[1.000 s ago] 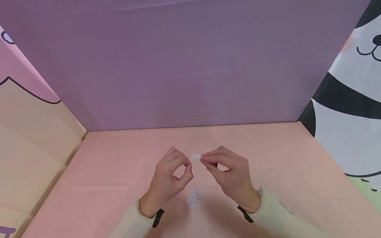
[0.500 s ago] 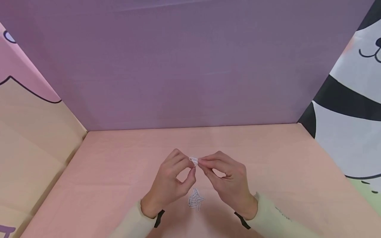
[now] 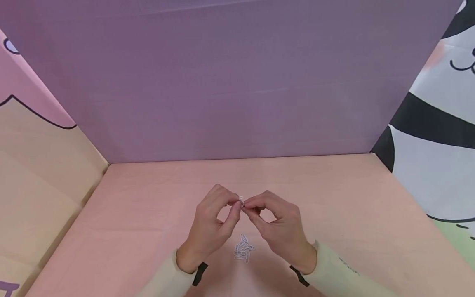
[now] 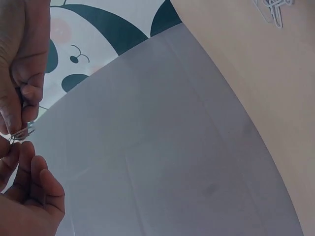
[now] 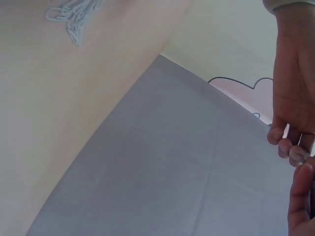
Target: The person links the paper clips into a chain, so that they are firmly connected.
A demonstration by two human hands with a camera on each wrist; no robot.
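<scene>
Above the worktop's (image 3: 334, 198) near middle, left hand (image 3: 209, 229) and right hand (image 3: 282, 231) pinch one paper clip (image 3: 241, 201): light, springy wire, likely slippery; best held by its ends.

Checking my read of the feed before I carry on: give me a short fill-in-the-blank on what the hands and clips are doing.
1. Both hands pinch one paper ____ between their fingertips.
2. The left hand and right hand meet ____ the pile of clips.
3. The pile lies on the ____ table.

Missing words: clip; above; pink
</scene>
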